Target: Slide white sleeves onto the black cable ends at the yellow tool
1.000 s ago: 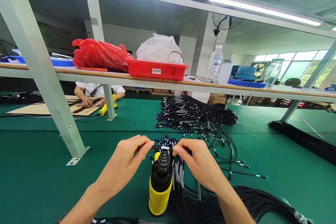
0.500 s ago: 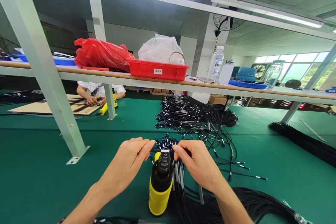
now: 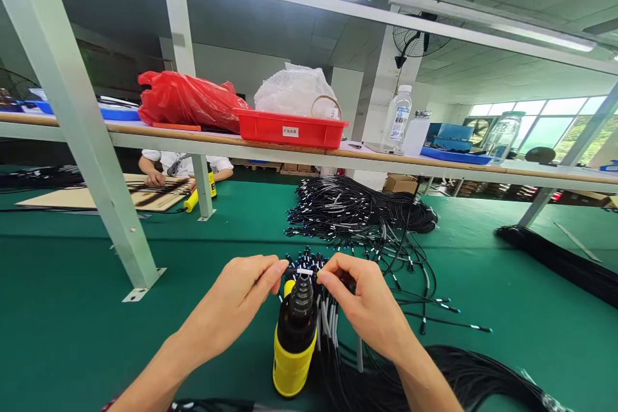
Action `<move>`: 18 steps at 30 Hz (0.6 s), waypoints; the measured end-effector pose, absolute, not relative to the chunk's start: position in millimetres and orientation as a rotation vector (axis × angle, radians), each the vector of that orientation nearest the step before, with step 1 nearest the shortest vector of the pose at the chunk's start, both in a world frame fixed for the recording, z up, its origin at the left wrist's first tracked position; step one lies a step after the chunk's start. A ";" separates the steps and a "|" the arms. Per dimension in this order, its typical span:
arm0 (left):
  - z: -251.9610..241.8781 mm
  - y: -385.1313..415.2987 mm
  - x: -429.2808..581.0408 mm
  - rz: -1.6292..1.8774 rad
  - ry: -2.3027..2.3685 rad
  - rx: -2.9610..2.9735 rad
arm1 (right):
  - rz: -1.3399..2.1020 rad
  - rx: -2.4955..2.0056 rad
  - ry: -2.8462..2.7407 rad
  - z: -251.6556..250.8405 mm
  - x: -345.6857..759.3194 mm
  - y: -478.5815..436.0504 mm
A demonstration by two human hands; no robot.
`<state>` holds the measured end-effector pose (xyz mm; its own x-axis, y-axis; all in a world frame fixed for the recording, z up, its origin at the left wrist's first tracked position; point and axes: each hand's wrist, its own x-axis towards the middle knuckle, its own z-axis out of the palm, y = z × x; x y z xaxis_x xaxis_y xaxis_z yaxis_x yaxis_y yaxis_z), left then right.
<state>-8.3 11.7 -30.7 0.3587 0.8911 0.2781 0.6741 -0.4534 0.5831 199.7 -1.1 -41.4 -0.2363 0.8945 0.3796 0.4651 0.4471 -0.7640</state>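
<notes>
Toward the near edge of the green bench (image 3: 226, 373), the left hand (image 3: 248, 281) and right hand (image 3: 357, 284) pinch a black cable (image 3: 292, 271), probably light and flexible, best held either side of its white sleeve (image 3: 305, 271), above an upright yellow-and-black tool (image 3: 293, 354).

Both hands (image 3: 248, 290) (image 3: 362, 293) — level, in facing pinches

White-sleeved slim black cable (image 3: 304, 271): between the left hand (image 3: 246, 290) and the right hand (image 3: 357, 290).
Yellow-and-black cylindrical tool (image 3: 293, 354): below the cable, on the flat green worktable (image 3: 232, 367).
Thin black cable bundle (image 3: 338, 364): right of the tool.
Tangled black cable heap (image 3: 338, 203): behind the tool.
Rectangular red plastic tray (image 3: 270, 127): on the long pale shelf (image 3: 217, 147).
Crumpled red plastic bag (image 3: 188, 100): left of the tray.
</notes>
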 end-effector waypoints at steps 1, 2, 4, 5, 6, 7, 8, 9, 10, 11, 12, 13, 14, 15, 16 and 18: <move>-31.3 11.9 -8.5 0.824 1.373 2.247 | 0.634 -1.159 -1.887 -40.8 200.4 -1.6; -31.9 12.1 -8.7 0.841 1.366 2.230 | 0.620 -1.163 -1.914 -40.3 201.2 -2.0; -32.5 12.6 -9.4 0.869 1.338 2.195 | 0.604 -1.158 -1.962 -39.6 202.6 -2.4; -32.5 12.7 -9.6 0.877 1.323 2.182 | 0.601 -1.153 -1.975 -39.5 203.1 -2.4; -32.5 12.8 -9.8 0.879 1.310 2.171 | 0.597 -1.149 -1.978 -39.6 203.3 -2.3; -32.4 12.8 -9.9 0.879 1.299 2.160 | 0.593 -1.150 -1.974 -39.9 203.2 -2.1; -32.2 12.6 -9.9 0.878 1.293 2.148 | 0.586 -1.155 -1.965 -40.4 203.0 -1.9; -32.0 12.3 -9.8 0.877 1.288 2.139 | 0.579 -1.163 -1.954 -41.1 202.6 -1.6; -31.7 11.8 -9.7 0.876 1.287 2.131 | 0.577 -1.171 -1.941 -41.8 202.2 -1.1; -31.4 11.3 -9.5 0.876 1.290 2.126 | 0.580 -1.179 -1.927 -42.7 201.9 -0.5; -31.1 10.8 -9.2 0.878 1.293 2.123 | 0.585 -1.187 -1.910 -43.5 201.8 0.3; -30.8 10.3 -8.9 0.885 1.295 2.123 | 0.591 -1.191 -1.894 -44.2 201.8 1.1; -30.6 10.0 -8.6 0.893 1.295 2.125 | 0.596 -1.191 -1.879 -44.8 201.9 1.9; -30.5 9.9 -8.2 0.902 1.294 2.129 | 0.601 -1.188 -1.866 -45.3 202.1 2.8; -30.5 10.0 -7.9 0.911 1.292 2.134 | 0.602 -1.183 -1.857 -45.7 202.2 3.4; -30.6 10.7 -7.1 0.927 1.291 2.148 | 0.589 -1.169 -1.852 -45.8 201.8 4.2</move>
<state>-7.1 10.7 -30.6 0.3306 0.8917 0.3091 0.5781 -0.4502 0.6806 201.8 4.2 -45.8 -0.2059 0.8901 0.4066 0.4920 0.4533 -0.7433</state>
